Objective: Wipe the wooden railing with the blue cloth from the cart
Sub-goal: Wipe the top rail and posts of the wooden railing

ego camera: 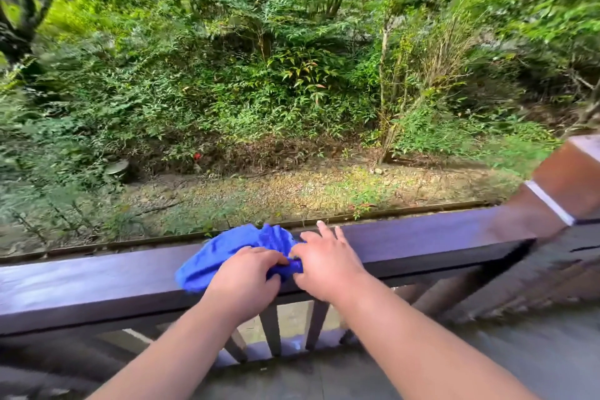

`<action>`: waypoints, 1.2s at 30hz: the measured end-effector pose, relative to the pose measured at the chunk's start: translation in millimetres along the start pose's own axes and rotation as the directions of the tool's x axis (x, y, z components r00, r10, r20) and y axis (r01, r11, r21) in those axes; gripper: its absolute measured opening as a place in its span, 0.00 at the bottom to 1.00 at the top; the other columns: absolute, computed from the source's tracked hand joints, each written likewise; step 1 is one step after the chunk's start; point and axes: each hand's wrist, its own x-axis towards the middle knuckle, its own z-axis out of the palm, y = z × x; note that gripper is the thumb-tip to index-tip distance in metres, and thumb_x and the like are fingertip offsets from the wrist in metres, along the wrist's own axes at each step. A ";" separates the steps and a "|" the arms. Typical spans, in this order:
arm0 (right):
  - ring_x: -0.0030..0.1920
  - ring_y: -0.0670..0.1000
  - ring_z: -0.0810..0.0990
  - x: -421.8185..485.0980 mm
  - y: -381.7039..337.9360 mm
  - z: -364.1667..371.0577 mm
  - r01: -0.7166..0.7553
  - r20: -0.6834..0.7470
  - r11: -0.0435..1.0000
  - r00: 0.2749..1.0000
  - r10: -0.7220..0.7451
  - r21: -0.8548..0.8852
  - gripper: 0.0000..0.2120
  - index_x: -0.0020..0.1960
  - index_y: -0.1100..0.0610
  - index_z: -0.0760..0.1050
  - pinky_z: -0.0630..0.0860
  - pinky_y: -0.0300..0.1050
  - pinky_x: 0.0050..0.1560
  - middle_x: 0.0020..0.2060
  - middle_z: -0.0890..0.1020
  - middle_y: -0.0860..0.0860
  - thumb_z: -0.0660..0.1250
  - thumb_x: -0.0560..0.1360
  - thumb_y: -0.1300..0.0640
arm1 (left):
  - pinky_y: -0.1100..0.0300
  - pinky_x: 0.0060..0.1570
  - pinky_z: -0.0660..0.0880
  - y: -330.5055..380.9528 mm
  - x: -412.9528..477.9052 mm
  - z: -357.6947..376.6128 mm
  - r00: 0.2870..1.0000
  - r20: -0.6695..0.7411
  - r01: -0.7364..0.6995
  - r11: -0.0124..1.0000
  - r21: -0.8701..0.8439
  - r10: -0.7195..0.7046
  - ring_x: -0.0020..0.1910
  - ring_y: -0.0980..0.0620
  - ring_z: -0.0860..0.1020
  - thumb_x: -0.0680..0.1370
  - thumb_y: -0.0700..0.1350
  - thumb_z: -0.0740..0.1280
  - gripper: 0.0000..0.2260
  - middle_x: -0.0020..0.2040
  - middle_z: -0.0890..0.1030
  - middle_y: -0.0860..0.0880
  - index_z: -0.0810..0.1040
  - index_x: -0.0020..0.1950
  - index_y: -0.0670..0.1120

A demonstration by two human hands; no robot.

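Observation:
A crumpled blue cloth (224,250) lies on the flat top of the dark wooden railing (422,239), which runs across the view from lower left to right. My left hand (246,279) grips the near edge of the cloth with curled fingers. My right hand (326,261) pinches the cloth's right end between thumb and forefinger, its other fingers spread over the rail top. Both hands meet at the middle of the rail. No cart is in view.
A brown wooden post (565,182) with a white band stands at the right end of the rail. Vertical balusters (271,328) hang below it, above a grey floor (519,364). Beyond the rail lie a gravel strip and dense green bushes.

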 end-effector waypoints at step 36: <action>0.66 0.60 0.69 -20.8 176.8 -25.2 -0.197 0.140 0.978 0.969 0.205 -0.067 0.34 0.68 0.48 0.67 0.76 0.60 0.59 0.62 0.70 0.54 0.77 0.67 0.44 | 0.56 0.61 0.70 123.2 120.5 67.0 0.909 0.244 -0.358 0.933 0.045 0.337 0.60 0.52 0.73 0.74 0.50 0.62 0.14 0.62 0.80 0.60 0.82 0.55 0.54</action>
